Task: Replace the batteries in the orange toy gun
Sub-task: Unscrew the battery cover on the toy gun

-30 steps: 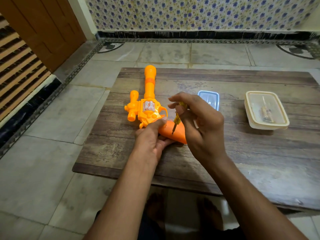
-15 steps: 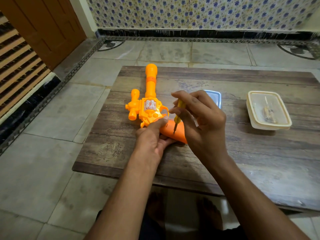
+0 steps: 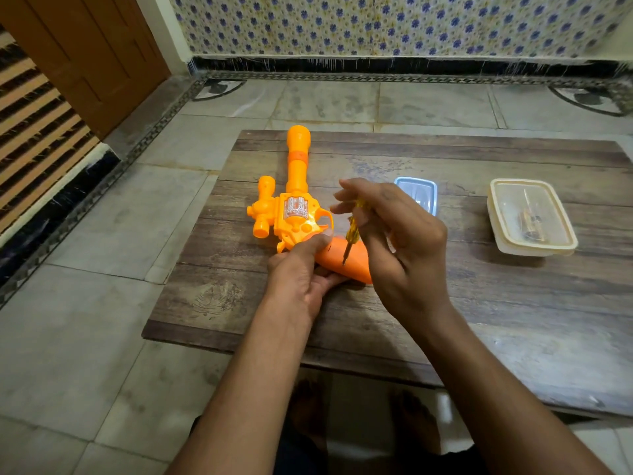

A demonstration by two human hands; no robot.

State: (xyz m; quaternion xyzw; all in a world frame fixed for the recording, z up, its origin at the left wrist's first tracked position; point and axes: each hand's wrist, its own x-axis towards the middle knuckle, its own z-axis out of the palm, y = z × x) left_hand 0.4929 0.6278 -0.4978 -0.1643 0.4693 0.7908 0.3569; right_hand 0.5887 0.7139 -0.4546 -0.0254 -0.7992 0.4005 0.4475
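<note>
On the low wooden table (image 3: 513, 323), the left hand (image 3: 301, 279) is gripping the orange toy gun (image 3: 294, 214) while the right hand (image 3: 397, 241), at its three o'clock, is pinching a screwdriver (image 3: 352, 231) into the grip, so the cover seems not yet off and the batteries unswapped.

You've got a glossy orange plastic gun (image 3: 297, 214) on a worn, matt wood-grain table (image 3: 513, 303). Screwdriver (image 3: 350, 236): translucent yellow plastic handle, metal shaft. Tub (image 3: 534, 248): clear plastic w/ cream rim.

No text can be read; the orange toy gun (image 3: 297, 221) bears a silver panel (pattern only, illegible).
</note>
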